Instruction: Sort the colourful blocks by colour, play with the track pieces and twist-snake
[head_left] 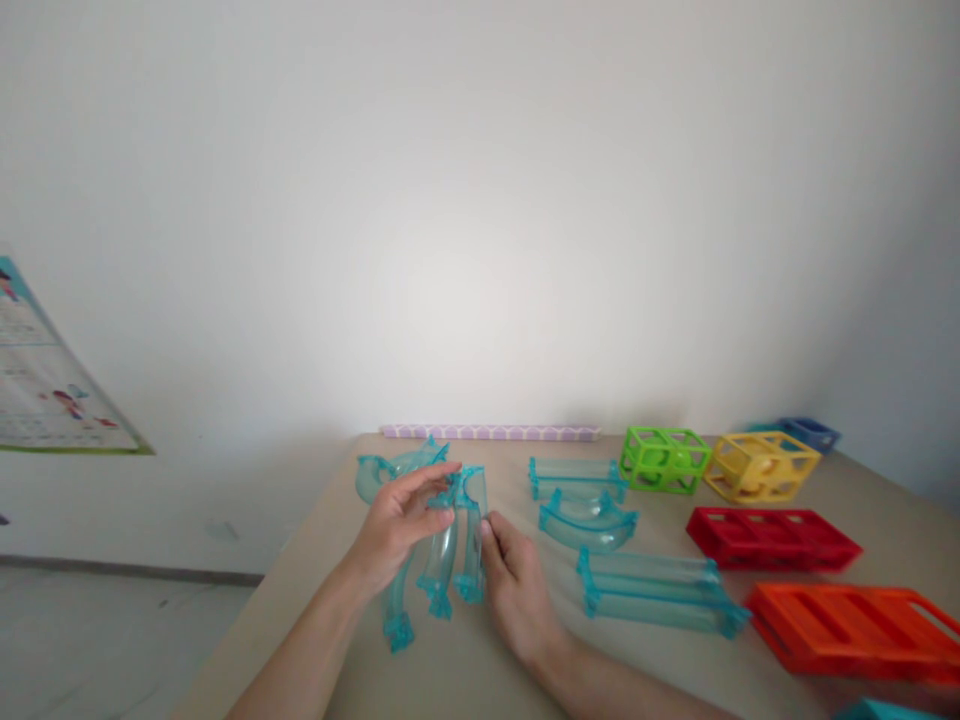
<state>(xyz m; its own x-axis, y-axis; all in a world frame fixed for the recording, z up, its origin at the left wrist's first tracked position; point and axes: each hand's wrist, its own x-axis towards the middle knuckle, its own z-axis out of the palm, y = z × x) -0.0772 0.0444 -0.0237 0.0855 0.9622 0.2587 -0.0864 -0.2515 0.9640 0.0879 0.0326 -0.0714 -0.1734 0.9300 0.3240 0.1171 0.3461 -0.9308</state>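
Observation:
My left hand (397, 520) is curled over the top of a cluster of clear teal curved track pieces (442, 550) on the beige table (465, 670), fingers pinching one piece near its upper end. My right hand (514, 585) rests beside the cluster on its right, thumb and fingertips pressed against the side of a teal piece (472, 540). Another curved teal piece (379, 470) lies behind the left hand.
More teal track pieces lie to the right: a straight one (574, 477), a curved one (589, 522), a long straight one (660, 592). Green cube frame (664, 458), yellow cube frame (761, 465), red block (772, 538), orange block (855, 625), lilac strip (491, 432) along the wall.

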